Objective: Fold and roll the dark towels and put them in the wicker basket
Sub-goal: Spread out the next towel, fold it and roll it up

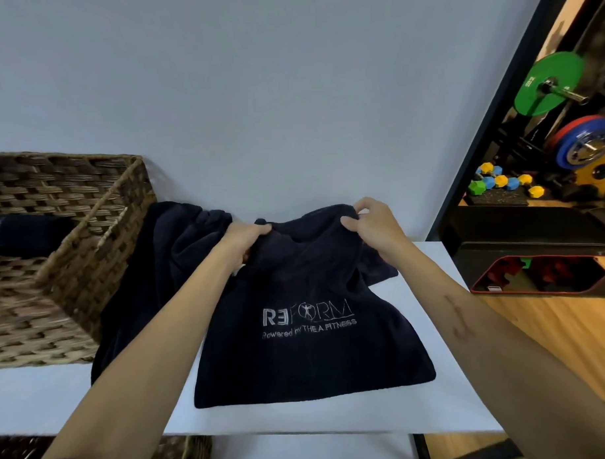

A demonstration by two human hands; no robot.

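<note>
A dark navy towel (pixel 309 352) with a white "REFORM" logo lies on the white table (pixel 420 390), its far edge lifted. My left hand (pixel 246 240) grips that far edge at the left corner. My right hand (pixel 369 222) pinches the same edge at the right corner. More dark towel cloth (pixel 178 240) is bunched behind and to the left, against the wicker basket (pixel 89 250). Inside the basket lies a rolled dark towel (pixel 23 235).
The basket stands at the table's left, close to the wall. To the right the table ends at a drop to a wooden floor with a black and red box (pixel 536 272), coloured dumbbells (pixel 502 184) and weight plates (pixel 549 83). Another wicker piece (pixel 195 452) shows below the front edge.
</note>
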